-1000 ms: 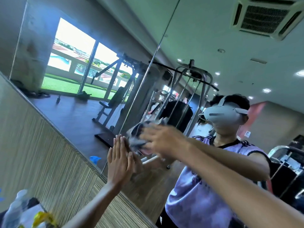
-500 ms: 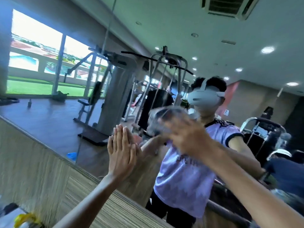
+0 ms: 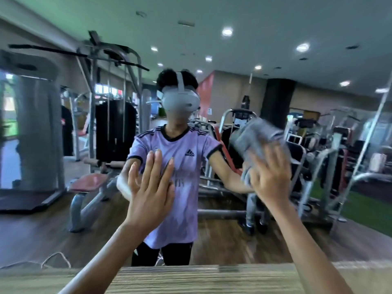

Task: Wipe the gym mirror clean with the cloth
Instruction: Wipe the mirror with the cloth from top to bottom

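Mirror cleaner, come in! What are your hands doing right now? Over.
Left hand flat on mirror. Right hand presses grey cloth on it, blurred. Nothing blocks the cloth.

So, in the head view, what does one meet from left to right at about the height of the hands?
Reflected grey machine column → reflected red padded seat → left hand, flat with straight fingers → cloth, pressed by the right hand.

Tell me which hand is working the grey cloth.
The right hand, pressing the crumpled grey cloth to the mirror; the left hand rests flat on it, fingers straight, holding nothing.
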{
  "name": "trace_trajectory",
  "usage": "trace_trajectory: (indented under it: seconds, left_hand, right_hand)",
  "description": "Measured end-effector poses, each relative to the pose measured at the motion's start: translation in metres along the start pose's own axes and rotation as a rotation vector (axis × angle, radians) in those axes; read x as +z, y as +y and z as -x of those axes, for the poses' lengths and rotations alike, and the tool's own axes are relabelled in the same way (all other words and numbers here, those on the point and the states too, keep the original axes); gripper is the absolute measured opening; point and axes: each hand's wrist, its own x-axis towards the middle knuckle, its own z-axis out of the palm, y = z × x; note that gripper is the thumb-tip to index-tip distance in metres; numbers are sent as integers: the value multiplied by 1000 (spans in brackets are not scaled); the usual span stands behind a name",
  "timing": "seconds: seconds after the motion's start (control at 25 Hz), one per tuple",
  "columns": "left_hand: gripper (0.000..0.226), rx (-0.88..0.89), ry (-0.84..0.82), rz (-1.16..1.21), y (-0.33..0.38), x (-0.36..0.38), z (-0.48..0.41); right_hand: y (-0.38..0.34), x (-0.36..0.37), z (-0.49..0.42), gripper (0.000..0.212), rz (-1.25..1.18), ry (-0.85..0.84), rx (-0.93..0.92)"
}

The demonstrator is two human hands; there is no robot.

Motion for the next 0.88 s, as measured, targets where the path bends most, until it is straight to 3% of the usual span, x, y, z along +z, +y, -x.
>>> trace_trajectory:
  seconds: [0.08, 0.12, 0.16, 0.28, 0.32, 0.36, 0.4, 0.48, 0.52, 0.56, 0.6, 0.68, 0.72, 0.76, 0.8, 0.88]
  left_hand:
    - [60, 62, 5, -5, 38, 7, -19]
    - [59, 86, 15, -14, 57, 10, -27]
    - [57, 111, 21, -20, 76, 13, -32]
    - [52, 189, 21, -7, 117, 25, -38]
    - [52, 201, 30, -5, 128, 30, -41]
    - [53, 203, 33, -11, 131, 33, -41]
    - [53, 211, 41, -15, 134, 34, -42]
    - [52, 230, 54, -31, 145, 38, -47]
    - [53, 239, 57, -36, 150, 39, -50]
    - [53, 242, 59, -35, 154, 40, -52]
    - [53, 244, 65, -35, 157, 41, -54]
    - [53, 253, 63, -42, 155, 43, -54]
    - [55, 261, 63, -50, 154, 44, -53]
    - [58, 271, 64, -58, 152, 44, -52]
    - [61, 280, 60, -61, 153, 44, -49]
    - [64, 299, 53, -71, 158, 47, -46]
  right_hand:
    - [9, -2, -7, 57, 5, 136, 522]
    - [-1, 0, -5, 61, -13, 180, 650]
    - [-11, 0, 1, 60, -26, 154, 588]
    - [22, -11, 36, 40, -9, -86, -306]
    - [61, -20, 35, 36, 24, -107, -438]
    - [92, -22, 32, 36, 55, -87, -409]
    - [116, -21, 26, 38, 59, -44, -200]
    - [125, -19, 7, 49, 41, 133, 494]
    - [108, -12, -1, 52, 7, 230, 747]
    - [89, -8, -2, 52, -21, 262, 813]
    - [71, -6, 4, 49, -67, 207, 673]
    - [64, -5, 50, 40, -95, 9, 22]
    - [84, -10, 69, 36, -77, -65, -194]
    - [112, -15, 81, 35, -48, -96, -257]
    - [134, -17, 92, 36, -8, -104, -147]
    - [156, -22, 94, 47, 24, 7, 443]
